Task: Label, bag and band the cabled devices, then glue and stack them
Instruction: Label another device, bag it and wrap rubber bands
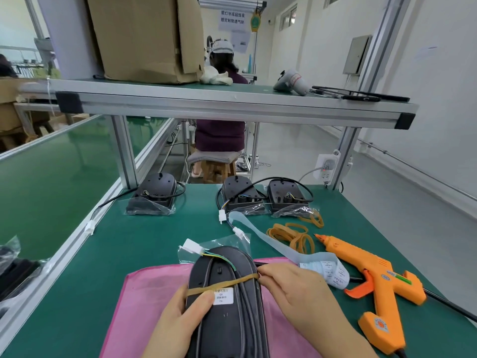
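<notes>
Head view, near edge of the green table [124,244]: the left hand [180,315] grips the device [227,329] by its left edge, fingers curled under it and the thumb lying on top, pressing the rubber band [223,283] down just beside the white label [223,296]. At the device's 3 o'clock edge the right hand [296,288] pinches the same band between thumb and fingertips, and the band runs taut across the body.

The device lies at 6 o'clock on the table, on a pink mat [154,293]. Its long axis runs 6 to 12 o'clock, rounded end pointing away from the person. A black cable lies lengthwise along its top, and thin coloured wires lead to a white connector [192,246] at its 11 o'clock.

The body is smooth dark plastic, oval, inside a clear crinkled bag. At 10 o'clock stands one bagged device [154,196]; at 1 o'clock stand two more [242,198], side by side and upright. A pale blue label strip [268,242] curls from them toward the right hand, tan loose bands [294,236] lie beside it, and a glossy orange glue gun [376,285] lies at 3 o'clock, nozzle toward 11.
</notes>
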### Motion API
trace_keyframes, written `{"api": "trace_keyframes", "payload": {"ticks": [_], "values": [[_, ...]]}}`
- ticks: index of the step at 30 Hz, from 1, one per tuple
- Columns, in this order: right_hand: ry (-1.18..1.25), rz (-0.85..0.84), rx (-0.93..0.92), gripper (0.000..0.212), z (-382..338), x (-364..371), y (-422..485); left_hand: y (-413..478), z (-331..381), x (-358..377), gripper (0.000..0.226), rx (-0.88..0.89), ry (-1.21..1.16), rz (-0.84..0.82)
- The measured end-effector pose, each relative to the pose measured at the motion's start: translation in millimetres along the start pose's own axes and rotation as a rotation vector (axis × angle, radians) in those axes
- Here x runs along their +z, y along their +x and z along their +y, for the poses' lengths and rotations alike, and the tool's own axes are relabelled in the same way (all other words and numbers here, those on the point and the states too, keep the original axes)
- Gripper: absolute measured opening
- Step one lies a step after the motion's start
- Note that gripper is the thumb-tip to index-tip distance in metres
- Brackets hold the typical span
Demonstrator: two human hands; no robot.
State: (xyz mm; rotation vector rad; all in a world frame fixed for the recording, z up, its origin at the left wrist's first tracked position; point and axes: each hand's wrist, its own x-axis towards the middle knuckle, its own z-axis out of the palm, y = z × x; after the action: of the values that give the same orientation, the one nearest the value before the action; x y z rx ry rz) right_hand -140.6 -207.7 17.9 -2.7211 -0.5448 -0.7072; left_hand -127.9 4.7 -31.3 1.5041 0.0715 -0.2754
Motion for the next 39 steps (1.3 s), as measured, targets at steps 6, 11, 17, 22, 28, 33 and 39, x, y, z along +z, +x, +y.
{"api": "trace_keyframes", "payload": {"ticks": [6,11,17,22,28,33,39], "values": [[0.029,-0.187,0.197,0.03,6,19,0,5,3,3,0.045,0.039,0.085,0.04],[0.079,-0.089,0.256,0.028,9,29,2,5,-1,6,0.024,0.061,0.076,0.056],[0.211,0.128,0.242,0.022,8,30,-4,5,-2,7,0.024,0.081,0.065,0.018],[0.717,0.07,0.489,0.025,14,34,-6,7,3,3,0.021,0.025,0.036,-0.014],[0.892,0.117,0.553,0.02,7,34,-7,7,2,3,0.017,-0.038,0.026,-0.04],[0.854,0.03,0.614,0.014,8,32,-3,7,7,4,0.019,-0.058,0.024,-0.042],[1.428,-0.346,0.97,0.037,6,28,9,15,32,-2,0.032,0.038,0.146,-0.089]]}}
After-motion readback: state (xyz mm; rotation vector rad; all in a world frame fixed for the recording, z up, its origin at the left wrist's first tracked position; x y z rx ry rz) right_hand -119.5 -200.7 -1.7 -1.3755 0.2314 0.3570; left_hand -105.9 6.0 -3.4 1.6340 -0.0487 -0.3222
